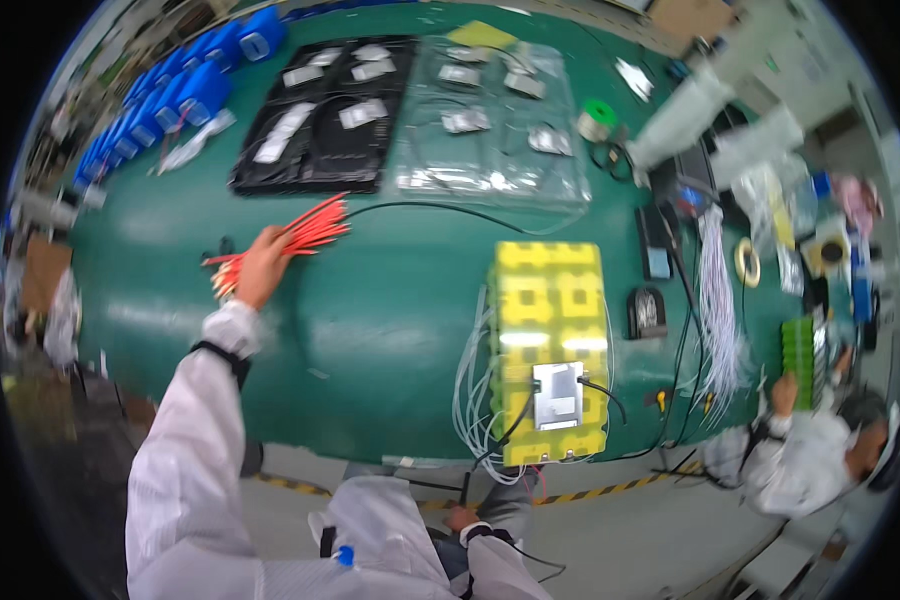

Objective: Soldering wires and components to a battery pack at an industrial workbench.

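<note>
My left hand (263, 266) is closed around part of a bundle of thin red wires (315, 228) with pale ends, lying on the green table at the left. A black cable runs right from near the bundle. Low by my lap, beyond the table's front edge, my right hand (460, 518) is closed on a black cable (466, 487) that leads up toward the battery pack. That yellow-wrapped battery pack (548, 300) rests at the right front of the table. On its near end sits a silver circuit module (558, 396) with black leads, and clear tubes or wires hang along its left side.
At the back are a black tray (320, 165) and a clear plastic tray (490, 180), both with small silver modules. Blue containers (205, 90) line the far left. White wires (715, 310) and a black box (647, 313) lie right; a co-worker (795, 450) sits beyond.
</note>
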### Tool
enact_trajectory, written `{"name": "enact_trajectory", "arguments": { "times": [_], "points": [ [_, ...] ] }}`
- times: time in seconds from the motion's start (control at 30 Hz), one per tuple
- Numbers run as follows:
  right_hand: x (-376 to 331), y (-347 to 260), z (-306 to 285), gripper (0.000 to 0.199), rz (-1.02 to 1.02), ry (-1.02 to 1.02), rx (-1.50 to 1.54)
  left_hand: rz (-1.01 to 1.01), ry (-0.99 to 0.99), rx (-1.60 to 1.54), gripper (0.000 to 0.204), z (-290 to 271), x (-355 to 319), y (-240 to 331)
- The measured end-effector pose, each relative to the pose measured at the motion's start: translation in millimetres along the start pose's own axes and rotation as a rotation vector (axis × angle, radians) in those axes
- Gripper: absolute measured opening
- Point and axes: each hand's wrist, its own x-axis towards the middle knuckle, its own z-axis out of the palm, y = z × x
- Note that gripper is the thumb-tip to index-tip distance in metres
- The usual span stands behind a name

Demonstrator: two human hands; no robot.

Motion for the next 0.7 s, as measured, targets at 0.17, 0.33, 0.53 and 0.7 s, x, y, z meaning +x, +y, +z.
{"name": "enact_trajectory", "arguments": {
  "times": [0.17,0.33,0.53,0.7],
  "points": [
    [65.6,-8.1,88.5,0.059,-0.056,-0.137,0.078,-0.024,-0.001,0.132,0.014,-23.7,-14.3,-18.5],
    [97.0,13.6,139.3,0.05,-0.177,-0.269,0.096,-0.225,0.119,0.031,0.023,-65.4,-1.2,-12.7],
    [132.4,38.5,178.7,0.04,-0.341,-0.346,0.05,-0.062,0.355,0.1,0.027,-125.4,20.2,96.5],
    [176.4,52.8,134.8,0.033,-0.423,-0.259,0.005,-0.001,0.072,0.121,0.021,-134.5,12.5,220.6]
  ]
}}
